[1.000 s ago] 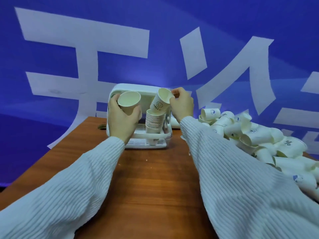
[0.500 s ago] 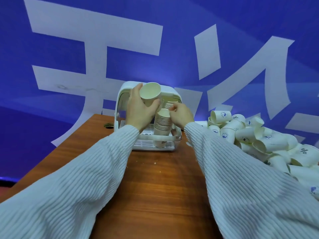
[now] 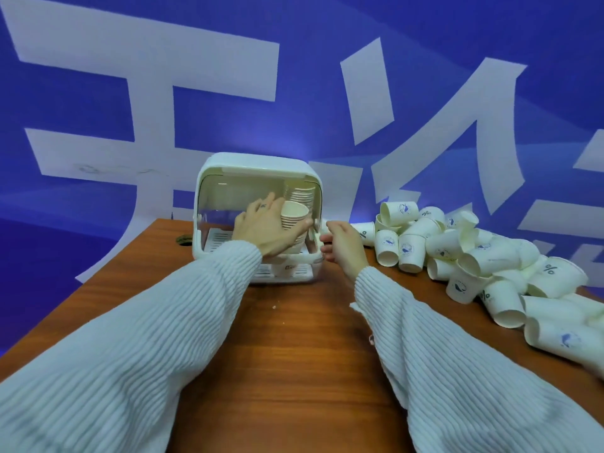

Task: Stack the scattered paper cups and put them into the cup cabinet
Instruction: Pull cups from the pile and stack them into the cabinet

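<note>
At frame centre, the left hand point(image 3: 261, 228) wraps the upright stack of cups point(image 3: 293, 220) inside the open cabinet point(image 3: 209, 204); a second stack point(image 3: 299, 194) stands behind it. Right hand point(image 3: 343, 245) hovers empty, fingers loosely curled, at the cabinet's right edge. The loose cups point(image 3: 474, 256) lie at right of frame, nearer the right hand.

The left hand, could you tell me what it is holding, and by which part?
The left hand holds a stack of paper cups by its side wall, fingers wrapped just below the top rim, at the cup cabinet opening.
</note>
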Tool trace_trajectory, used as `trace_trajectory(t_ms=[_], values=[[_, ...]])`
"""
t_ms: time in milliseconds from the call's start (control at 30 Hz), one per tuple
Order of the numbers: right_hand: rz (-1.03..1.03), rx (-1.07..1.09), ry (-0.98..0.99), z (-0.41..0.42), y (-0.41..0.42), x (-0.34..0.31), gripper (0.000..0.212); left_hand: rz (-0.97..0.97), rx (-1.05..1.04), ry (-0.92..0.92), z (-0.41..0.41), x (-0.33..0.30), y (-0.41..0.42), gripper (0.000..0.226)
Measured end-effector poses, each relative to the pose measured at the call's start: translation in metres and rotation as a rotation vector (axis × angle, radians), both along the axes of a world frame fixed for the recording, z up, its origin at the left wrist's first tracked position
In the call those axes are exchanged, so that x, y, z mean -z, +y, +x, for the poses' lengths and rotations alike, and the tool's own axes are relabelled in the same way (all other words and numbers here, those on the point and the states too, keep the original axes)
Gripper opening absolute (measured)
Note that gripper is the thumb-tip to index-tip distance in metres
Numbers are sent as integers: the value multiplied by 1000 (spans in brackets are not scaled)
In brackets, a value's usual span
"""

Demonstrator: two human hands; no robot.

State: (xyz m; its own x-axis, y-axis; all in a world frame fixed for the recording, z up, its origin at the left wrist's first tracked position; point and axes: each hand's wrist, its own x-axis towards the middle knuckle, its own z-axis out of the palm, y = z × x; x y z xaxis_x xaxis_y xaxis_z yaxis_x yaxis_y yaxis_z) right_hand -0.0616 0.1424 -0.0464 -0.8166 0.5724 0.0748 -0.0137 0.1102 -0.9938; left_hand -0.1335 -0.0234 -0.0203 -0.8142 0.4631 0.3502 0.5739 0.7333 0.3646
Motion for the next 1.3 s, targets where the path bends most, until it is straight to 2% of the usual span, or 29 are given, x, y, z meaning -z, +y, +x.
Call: trace_trajectory(t_ms=[100, 167, 200, 267, 433, 600, 667, 733, 800, 867, 967, 1067, 1167, 1300], values=[[45, 71, 11, 30, 15, 4, 22, 42, -37, 204, 14, 1, 8, 92], [65, 128, 35, 57, 29, 6, 21, 198, 51, 379, 38, 8, 24, 72], [83, 156, 48, 73, 37, 8, 20, 274, 131, 408, 53, 13, 37, 65], [146, 227, 54, 105, 58, 15, 20, 342, 278, 367, 88, 26, 71, 63], [370, 497, 29, 194, 119, 27, 23, 250, 515, 137, 169, 66, 157, 63], [594, 934, -17, 281, 176, 40, 28, 197, 653, -5, 230, 87, 223, 62], [638, 1130, -19, 312, 187, 43, 31, 183, 688, -3, 252, 93, 245, 63], [579, 1288, -23, 343, 198, 48, 33, 163, 746, 66, 273, 96, 265, 63], [437, 1297, -77, 366, 208, 56, 42, 147, 793, 170, 292, 96, 286, 63], [264, 1179, -153, 376, 214, 65, 59, 130, 788, 241, 305, 96, 307, 63], [301, 1080, -284, 372, 217, 70, 80, 26, 728, 314, 308, 101, 334, 71], [368, 1067, -353, 368, 219, 71, 82, -20, 653, 331, 302, 109, 347, 84], [344, 1080, -338, 370, 219, 72, 75, -52, 562, 366, 303, 110, 348, 89], [343, 1079, -345, 371, 216, 71, 74, -45, 504, 443, 307, 102, 337, 56]])
